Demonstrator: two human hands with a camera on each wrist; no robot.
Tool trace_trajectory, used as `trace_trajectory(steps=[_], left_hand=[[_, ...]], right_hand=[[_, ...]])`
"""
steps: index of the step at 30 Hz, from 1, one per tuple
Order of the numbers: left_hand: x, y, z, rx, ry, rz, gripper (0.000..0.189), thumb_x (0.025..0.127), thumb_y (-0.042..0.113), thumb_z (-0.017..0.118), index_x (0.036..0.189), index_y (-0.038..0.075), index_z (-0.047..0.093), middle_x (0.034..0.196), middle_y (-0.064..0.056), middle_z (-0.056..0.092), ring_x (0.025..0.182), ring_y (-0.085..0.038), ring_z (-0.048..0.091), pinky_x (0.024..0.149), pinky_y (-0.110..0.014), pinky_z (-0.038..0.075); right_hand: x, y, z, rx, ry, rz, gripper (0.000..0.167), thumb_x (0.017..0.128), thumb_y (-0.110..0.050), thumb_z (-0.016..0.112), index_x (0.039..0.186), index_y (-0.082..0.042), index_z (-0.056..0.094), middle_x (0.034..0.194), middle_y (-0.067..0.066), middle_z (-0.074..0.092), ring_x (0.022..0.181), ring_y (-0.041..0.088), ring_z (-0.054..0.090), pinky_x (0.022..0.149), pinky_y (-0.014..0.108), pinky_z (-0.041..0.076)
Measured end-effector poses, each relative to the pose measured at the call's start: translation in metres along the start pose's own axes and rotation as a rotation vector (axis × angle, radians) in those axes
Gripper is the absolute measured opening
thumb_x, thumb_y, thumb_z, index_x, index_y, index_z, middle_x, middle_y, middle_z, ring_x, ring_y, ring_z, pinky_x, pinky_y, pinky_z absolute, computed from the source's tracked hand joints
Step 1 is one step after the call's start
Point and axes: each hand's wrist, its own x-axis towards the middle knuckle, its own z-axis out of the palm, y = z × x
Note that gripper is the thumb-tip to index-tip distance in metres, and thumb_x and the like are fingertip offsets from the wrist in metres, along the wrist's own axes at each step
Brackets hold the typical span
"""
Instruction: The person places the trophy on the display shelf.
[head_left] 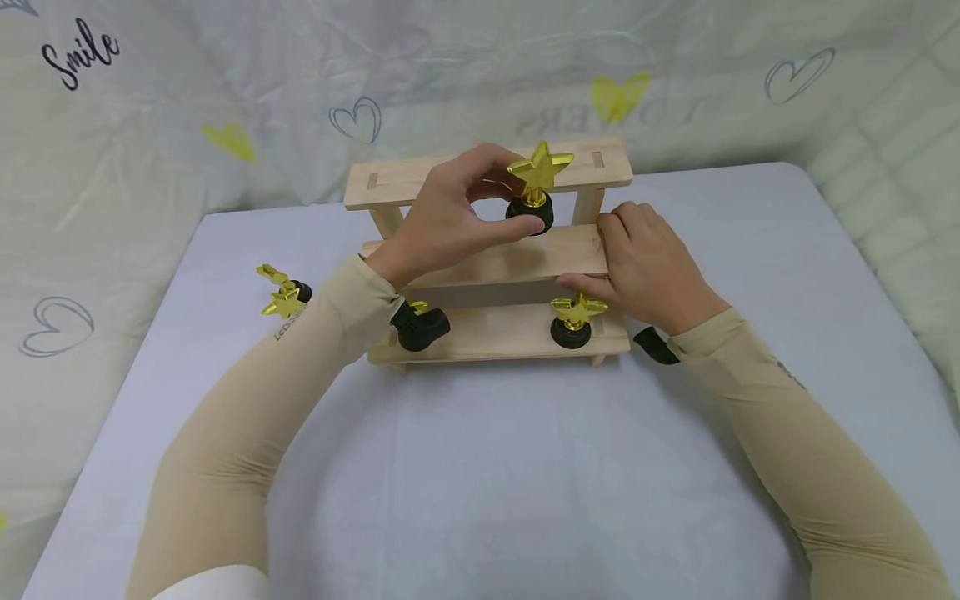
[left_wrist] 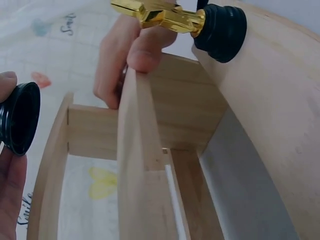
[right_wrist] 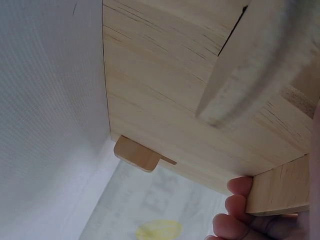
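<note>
White drape [head_left: 150, 150] w/ "Smile" & hearts hangs behind the white bench [head_left: 480, 467]. On bench's L side, tipped star trophies [head_left: 283, 302]. L hand [head_left: 465, 196]: fingers pinch a gold star trophy [head_left: 540, 172] by its black base, over wood step rack's [head_left: 495, 267] mid step. R hand [head_left: 656, 267]: fingers grip that step's R end.

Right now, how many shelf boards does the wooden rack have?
3: the top board at the back, the middle board, with the right hand at its end, and the bottom board at the front. None seems hidden.
</note>
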Motion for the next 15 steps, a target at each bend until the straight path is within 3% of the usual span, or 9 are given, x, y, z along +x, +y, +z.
trace_trajectory(steps=[9, 15], left_hand=[[0.0029, -0.0039, 0.0059, -0.008, -0.045, -0.07, 0.043, 0.084, 0.01, 0.086, 0.12, 0.001, 0.065, 0.113, -0.01, 0.067, 0.102, -0.013, 0.068, 0.1, -0.025, 0.059], [0.0015, -0.0054, 0.0101, -0.003, -0.079, -0.062, 0.044, 0.085, 0.012, 0.086, 0.122, 0.003, 0.064, 0.114, -0.008, 0.067, 0.103, -0.011, 0.069, 0.1, -0.024, 0.059]], right_hand=[[0.0038, -0.0015, 0.0027, 0.0, -0.022, 0.006, 0.108, 0.094, -0.085, 0.027, 0.107, 0.018, 0.056, 0.09, 0.028, 0.053, 0.081, 0.041, 0.048, 0.07, 0.049, 0.045], [0.0036, -0.002, 0.002, 0.009, -0.032, 0.017, 0.107, 0.094, -0.086, 0.029, 0.104, 0.017, 0.057, 0.089, 0.026, 0.052, 0.081, 0.04, 0.048, 0.07, 0.048, 0.044]])
